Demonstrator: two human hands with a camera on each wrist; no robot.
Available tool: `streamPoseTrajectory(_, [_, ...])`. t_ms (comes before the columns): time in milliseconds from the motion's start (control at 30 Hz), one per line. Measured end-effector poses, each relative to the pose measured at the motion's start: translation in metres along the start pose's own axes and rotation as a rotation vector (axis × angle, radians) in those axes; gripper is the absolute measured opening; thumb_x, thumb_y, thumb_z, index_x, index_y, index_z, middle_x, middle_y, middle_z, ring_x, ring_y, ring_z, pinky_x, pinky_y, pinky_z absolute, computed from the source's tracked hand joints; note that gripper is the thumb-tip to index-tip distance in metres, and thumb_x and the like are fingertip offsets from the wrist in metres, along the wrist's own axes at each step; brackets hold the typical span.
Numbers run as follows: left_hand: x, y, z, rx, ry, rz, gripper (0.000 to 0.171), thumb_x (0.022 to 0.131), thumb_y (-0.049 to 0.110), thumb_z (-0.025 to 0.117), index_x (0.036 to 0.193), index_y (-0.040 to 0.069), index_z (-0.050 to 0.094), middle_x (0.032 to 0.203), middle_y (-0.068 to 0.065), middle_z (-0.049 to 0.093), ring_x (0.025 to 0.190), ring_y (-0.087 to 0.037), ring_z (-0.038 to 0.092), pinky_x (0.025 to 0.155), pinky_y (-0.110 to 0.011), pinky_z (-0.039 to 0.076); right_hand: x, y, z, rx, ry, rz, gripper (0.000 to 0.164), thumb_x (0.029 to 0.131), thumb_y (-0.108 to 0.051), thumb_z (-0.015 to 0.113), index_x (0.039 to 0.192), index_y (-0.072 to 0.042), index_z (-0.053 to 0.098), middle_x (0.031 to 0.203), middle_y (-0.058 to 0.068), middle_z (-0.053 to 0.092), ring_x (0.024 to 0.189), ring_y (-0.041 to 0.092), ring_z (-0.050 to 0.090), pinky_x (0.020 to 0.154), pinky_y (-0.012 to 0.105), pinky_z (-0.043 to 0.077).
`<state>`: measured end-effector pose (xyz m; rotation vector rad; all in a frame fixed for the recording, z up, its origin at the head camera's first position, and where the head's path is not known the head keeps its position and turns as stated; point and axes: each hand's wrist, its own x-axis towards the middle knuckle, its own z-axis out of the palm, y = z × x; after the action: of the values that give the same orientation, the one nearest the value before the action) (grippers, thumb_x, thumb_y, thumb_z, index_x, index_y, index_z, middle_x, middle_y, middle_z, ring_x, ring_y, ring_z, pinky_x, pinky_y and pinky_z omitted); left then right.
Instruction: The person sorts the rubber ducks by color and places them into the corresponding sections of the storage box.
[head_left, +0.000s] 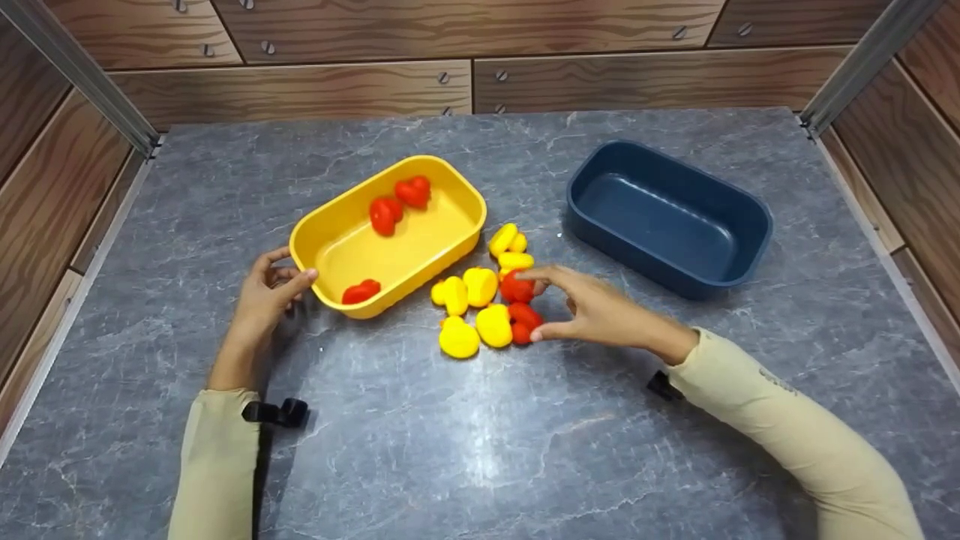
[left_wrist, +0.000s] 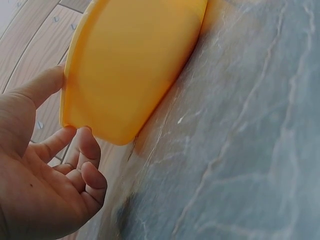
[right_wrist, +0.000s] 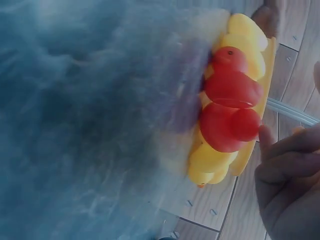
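Note:
My left hand (head_left: 260,296) pinches the near-left end of a yellow plastic tub (head_left: 465,247). In the left wrist view the tub's outer wall (left_wrist: 130,65) shows between the fingertips. Inside the tub lie three red toy ducks, one in the near corner (head_left: 361,292). My right hand (head_left: 596,306) reaches over a cluster of rubber ducks, fingers spread. Its index finger is at the upper red duck (head_left: 516,287), its thumb beside the lower red duck (head_left: 525,322). The right wrist view has a fingertip right at a red duck's head (right_wrist: 246,125). Several yellow ducks (head_left: 459,339) adjoin them.
A dark blue tub (head_left: 667,264) with nothing in it stands at the back right. Everything is on a grey marbled tabletop (head_left: 420,442), with wood-patterned panels (head_left: 480,30) behind and at both sides.

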<state>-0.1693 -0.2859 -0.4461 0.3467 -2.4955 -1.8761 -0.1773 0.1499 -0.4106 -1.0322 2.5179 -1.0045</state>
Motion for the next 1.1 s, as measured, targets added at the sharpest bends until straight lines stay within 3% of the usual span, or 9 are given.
streamPoseTrajectory(167, [0.0, 0.0, 0.0, 0.002, 0.0, -0.008, 0.06, 0.089, 0.019, 0.068, 0.139, 0.004, 0.039, 0.081, 0.011, 0.055, 0.065, -0.004, 0.05, 0.055, -0.018, 0.04, -0.003, 0.001, 0.002, -0.062, -0.032, 0.073, 0.074, 0.078, -0.043, 0.078, 0.142, -0.024, 0.044, 0.117, 0.008, 0.059, 0.068, 0.017, 0.047, 0.06, 0.026, 0.041])
streamPoseTrajectory(300, [0.0, -0.001, 0.0, 0.001, -0.002, -0.018, 0.06, 0.089, 0.019, 0.068, 0.139, 0.004, 0.038, 0.08, 0.012, 0.054, 0.065, -0.004, 0.05, 0.055, -0.018, 0.04, -0.004, 0.0, 0.006, -0.1, -0.073, 0.129, 0.074, 0.078, -0.043, 0.078, 0.142, -0.025, 0.043, 0.116, 0.007, 0.06, 0.081, 0.019, 0.053, 0.068, 0.031, 0.042])
streamPoseTrajectory(367, [0.0, 0.0, 0.001, 0.002, -0.001, -0.02, 0.06, 0.089, 0.02, 0.068, 0.139, 0.005, 0.039, 0.08, 0.012, 0.055, 0.065, -0.004, 0.05, 0.055, -0.018, 0.04, -0.005, 0.0, 0.008, -0.12, -0.085, 0.135, 0.073, 0.079, -0.042, 0.078, 0.142, -0.025, 0.044, 0.115, 0.006, 0.06, 0.09, 0.022, 0.056, 0.073, 0.034, 0.043])
streamPoseTrajectory(600, [0.0, 0.001, 0.0, 0.008, -0.016, -0.013, 0.062, 0.09, 0.024, 0.068, 0.14, 0.005, 0.037, 0.08, 0.013, 0.056, 0.065, -0.004, 0.049, 0.055, -0.019, 0.041, -0.004, -0.003, 0.011, -0.144, -0.125, 0.159, 0.07, 0.08, -0.042, 0.076, 0.141, -0.028, 0.044, 0.115, 0.005, 0.06, 0.1, 0.022, 0.058, 0.083, 0.044, 0.046])
streamPoseTrajectory(800, [0.0, 0.001, 0.0, -0.007, -0.008, -0.017, 0.059, 0.09, 0.022, 0.068, 0.139, 0.006, 0.039, 0.079, 0.013, 0.056, 0.064, -0.005, 0.049, 0.056, -0.019, 0.04, -0.002, -0.002, 0.016, -0.165, -0.152, 0.168, 0.068, 0.081, -0.044, 0.075, 0.141, -0.029, 0.045, 0.127, 0.008, 0.058, 0.111, 0.024, 0.058, 0.089, 0.05, 0.047])
streamPoseTrajectory(1100, [0.0, 0.0, 0.0, -0.011, -0.011, -0.026, 0.06, 0.09, 0.022, 0.068, 0.139, 0.006, 0.038, 0.078, 0.015, 0.057, 0.064, -0.005, 0.049, 0.057, -0.018, 0.04, 0.001, -0.002, 0.02, -0.166, -0.134, 0.17, 0.06, 0.083, -0.037, 0.075, 0.137, -0.03, 0.047, 0.13, 0.008, 0.058, 0.112, 0.026, 0.058, 0.09, 0.052, 0.047])
